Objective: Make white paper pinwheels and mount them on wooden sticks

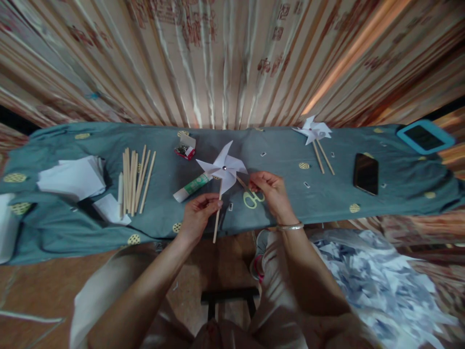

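My left hand [198,215] is closed around the wooden stick of a white paper pinwheel [228,180], gripping it below the blades. A shiny pin head marks the pinwheel's middle, which faces up toward me. To the right, my right hand [271,190] has its fingers pinched together, apart from the blades; whatever is in them, if anything, is too small to make out. Scissors [250,199] with yellow-green handles lie on the cloth just under that hand, partly covered. Beside the pinwheel, a green and white glue stick [192,187] lies on its side.
On the cloth-covered table [279,145] are an open red box of pins [185,148], several wooden sticks [132,182], a stack of white paper [70,178], finished pinwheels [314,131], a phone [366,173] and a blue-framed device [425,136]. A bag of white paper pieces [378,281] stands lower right.
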Demonstrator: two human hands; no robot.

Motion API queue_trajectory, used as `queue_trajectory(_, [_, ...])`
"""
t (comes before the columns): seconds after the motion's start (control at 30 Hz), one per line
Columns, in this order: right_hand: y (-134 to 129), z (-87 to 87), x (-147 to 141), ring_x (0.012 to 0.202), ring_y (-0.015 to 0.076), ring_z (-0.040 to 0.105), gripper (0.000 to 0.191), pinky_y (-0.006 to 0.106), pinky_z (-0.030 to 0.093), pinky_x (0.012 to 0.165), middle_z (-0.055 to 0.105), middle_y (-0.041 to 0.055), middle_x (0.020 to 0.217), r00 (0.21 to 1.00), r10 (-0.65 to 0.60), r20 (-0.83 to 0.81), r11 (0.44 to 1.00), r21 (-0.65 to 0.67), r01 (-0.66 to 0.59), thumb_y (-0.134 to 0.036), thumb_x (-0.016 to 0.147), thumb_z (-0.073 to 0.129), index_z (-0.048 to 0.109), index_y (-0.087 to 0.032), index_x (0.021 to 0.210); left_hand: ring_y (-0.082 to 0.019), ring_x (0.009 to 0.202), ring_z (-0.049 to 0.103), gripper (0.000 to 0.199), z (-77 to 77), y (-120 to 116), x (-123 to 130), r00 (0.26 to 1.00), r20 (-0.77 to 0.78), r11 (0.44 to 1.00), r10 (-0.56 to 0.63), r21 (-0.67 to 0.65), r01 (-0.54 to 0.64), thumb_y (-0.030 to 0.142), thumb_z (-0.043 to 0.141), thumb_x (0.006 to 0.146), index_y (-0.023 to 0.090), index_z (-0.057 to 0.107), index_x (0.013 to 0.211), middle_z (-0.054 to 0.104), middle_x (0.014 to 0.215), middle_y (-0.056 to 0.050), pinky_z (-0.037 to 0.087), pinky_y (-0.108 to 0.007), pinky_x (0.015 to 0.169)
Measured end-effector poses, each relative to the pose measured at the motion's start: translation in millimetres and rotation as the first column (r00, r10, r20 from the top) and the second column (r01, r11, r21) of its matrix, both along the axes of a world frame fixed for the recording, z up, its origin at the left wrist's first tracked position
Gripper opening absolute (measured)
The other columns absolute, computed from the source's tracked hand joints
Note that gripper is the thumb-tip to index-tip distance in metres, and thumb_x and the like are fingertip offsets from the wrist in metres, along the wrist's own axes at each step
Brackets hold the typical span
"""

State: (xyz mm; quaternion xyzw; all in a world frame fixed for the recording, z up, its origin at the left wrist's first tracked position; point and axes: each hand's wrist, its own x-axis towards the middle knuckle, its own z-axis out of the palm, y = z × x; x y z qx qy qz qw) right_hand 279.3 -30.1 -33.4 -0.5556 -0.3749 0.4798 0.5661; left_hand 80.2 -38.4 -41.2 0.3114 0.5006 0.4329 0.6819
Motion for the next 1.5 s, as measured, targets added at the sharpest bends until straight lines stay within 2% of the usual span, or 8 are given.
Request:
queue_trajectory(0.1, [4.0, -2.7, 6.6, 0.054, 0.0103, 0.053, 0.030, 0.025, 0.043, 0.056, 0.066, -0.0020, 0.060, 0.988, -0.153, 0.004, 0.986, 0.062, 0.153, -0.048, 0.064, 0.081, 0.068, -0.020, 0.064, -0.011, 0.063, 0.060, 0.046, 0.3, -2.2, 0.8, 1.000, 0.004, 1.000, -0.024, -0.018, 0.024, 0.040, 0.096, 0.041, 0.016, 0.074, 0.073, 0.070, 0.068, 0.000, 0.047, -0.024, 0.065])
queue_trajectory(0.2, [7.8, -6.5, 9.5, 0.062, 0.0127, 0.057, 0.029, 0.027, 0.047, 0.064, 0.067, -0.0013, 0.065, 0.977, -0.210, 0.037, 0.973, 0.103, 0.206, -0.048, 0.065, 0.080, 0.071, -0.021, 0.070, -0.011, 0.063, 0.060, 0.042, 1.9, -4.9, 1.9, 0.999, 0.022, 0.998, -0.049, -0.033, 0.049, 0.038, 0.095, 0.042, 0.017, 0.075, 0.072, 0.070, 0.068, 0.000, 0.047, -0.023, 0.065])
queue_trajectory(0.33, [10.2, -9.0, 8.5, 0.063, 0.0129, 0.054, 0.028, 0.027, 0.044, 0.062, 0.067, -0.0016, 0.065, 0.982, -0.166, 0.094, 0.982, 0.103, 0.156, -0.048, 0.065, 0.080, 0.073, -0.021, 0.071, -0.010, 0.062, 0.059, 0.040, 4.1, -6.9, 3.3, 0.997, 0.023, 0.997, -0.069, -0.034, 0.070, 0.037, 0.095, 0.043, 0.017, 0.076, 0.072, 0.070, 0.067, 0.000, 0.047, -0.023, 0.064])
queue_trajectory(0.47, [11.1, -6.8, 4.4, 0.061, 0.0117, 0.053, 0.030, 0.025, 0.042, 0.060, 0.067, -0.0015, 0.065, 0.993, -0.100, 0.066, 0.993, 0.066, 0.096, -0.048, 0.061, 0.081, 0.071, -0.020, 0.066, -0.010, 0.062, 0.059, 0.039, 4.0, -7.2, 3.6, 0.998, 0.018, 0.997, -0.067, -0.038, 0.067, 0.036, 0.095, 0.043, 0.017, 0.076, 0.071, 0.070, 0.066, 0.000, 0.046, -0.022, 0.064])
queue_trajectory(0.67, [9.7, -0.8, -0.6, 0.051, 0.0087, 0.044, 0.031, 0.024, 0.035, 0.053, 0.058, -0.0049, 0.054, 0.996, -0.075, 0.050, 0.997, 0.000, 0.075, -0.047, 0.059, 0.081, 0.068, -0.019, 0.063, -0.010, 0.063, 0.059, 0.037, 3.9, -7.2, 2.3, 0.997, 0.025, 0.997, -0.068, -0.033, 0.069, 0.034, 0.094, 0.045, 0.017, 0.077, 0.072, 0.071, 0.069, 0.000, 0.046, -0.022, 0.065])
queue_trajectory(0.93, [6.5, 0.7, -2.9, 0.049, 0.0080, 0.041, 0.031, 0.024, 0.033, 0.050, 0.055, -0.0054, 0.052, 0.998, -0.044, 0.041, 0.999, -0.004, 0.044, -0.048, 0.061, 0.080, 0.067, -0.020, 0.061, -0.012, 0.063, 0.060, 0.038, 2.8, -5.8, 1.9, 0.998, -0.001, 0.998, -0.061, 0.017, 0.061, 0.037, 0.094, 0.046, 0.017, 0.077, 0.073, 0.071, 0.069, -0.001, 0.048, -0.025, 0.066])
queue_trajectory(1.2, [3.4, 2.0, -5.3, 0.047, 0.0061, 0.034, 0.033, 0.024, 0.023, 0.047, 0.049, -0.0067, 0.050, 0.999, -0.018, 0.026, 0.999, -0.038, 0.019, -0.047, 0.061, 0.081, 0.062, -0.020, 0.057, -0.010, 0.063, 0.058, 0.036, 2.6, -4.1, 0.6, 0.998, -0.014, 0.998, -0.058, 0.021, 0.058, 0.036, 0.093, 0.047, 0.016, 0.076, 0.072, 0.070, 0.067, 0.000, 0.045, -0.022, 0.064])
queue_trajectory(1.5, [0.1, 2.2, -10.9, 0.049, 0.0086, 0.041, 0.031, 0.024, 0.030, 0.048, 0.056, -0.0040, 0.053, 1.000, 0.004, 0.020, 0.999, -0.048, -0.003, -0.047, 0.060, 0.081, 0.065, -0.021, 0.058, -0.010, 0.062, 0.058, 0.038, 2.1, -2.7, 0.9, 0.999, -0.009, 0.999, -0.036, 0.020, 0.036, 0.037, 0.094, 0.045, 0.017, 0.076, 0.072, 0.069, 0.067, 0.001, 0.046, -0.022, 0.063])
